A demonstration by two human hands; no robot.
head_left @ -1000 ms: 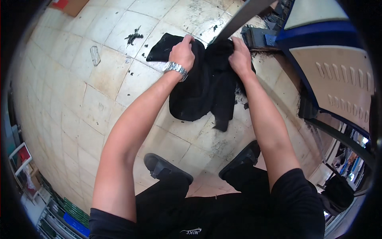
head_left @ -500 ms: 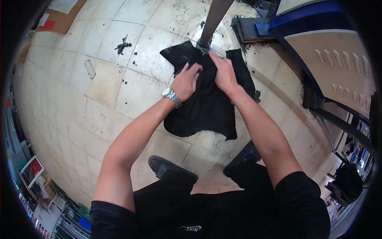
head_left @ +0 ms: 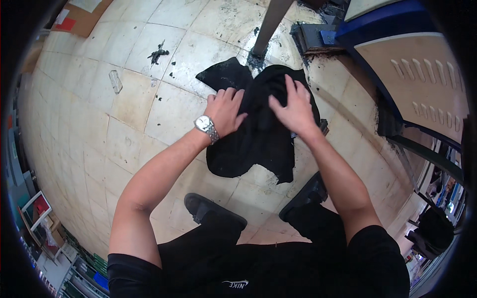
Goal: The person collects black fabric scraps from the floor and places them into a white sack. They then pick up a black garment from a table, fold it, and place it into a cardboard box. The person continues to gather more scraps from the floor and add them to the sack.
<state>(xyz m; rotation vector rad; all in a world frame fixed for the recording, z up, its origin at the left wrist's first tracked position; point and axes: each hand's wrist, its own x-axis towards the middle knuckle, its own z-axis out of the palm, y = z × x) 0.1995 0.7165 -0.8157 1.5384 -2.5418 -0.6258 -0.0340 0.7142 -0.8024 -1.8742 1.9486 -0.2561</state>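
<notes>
A black cloth lies rumpled on the tiled floor, its far end bunched beside the foot of a slanted metal leg. My left hand, with a silver wristwatch at the wrist, rests on the cloth's left part, fingers spread. On the right side, my right hand is over the cloth with thumb and fingers apart. Neither hand grips a fold that I can see. A corner of the cloth sticks out to the far left of my left hand.
Black grime and flakes lie on the floor. A clear block-like piece is at the left. A blue-and-beige vented cabinet stands at the right, with a dark block near it. My shoes are close below the cloth.
My hands have moved apart and back from the metal leg; their fingers have spread. The cloth's far edge has folded over and come slightly nearer, leaving the leg's foot more exposed.
</notes>
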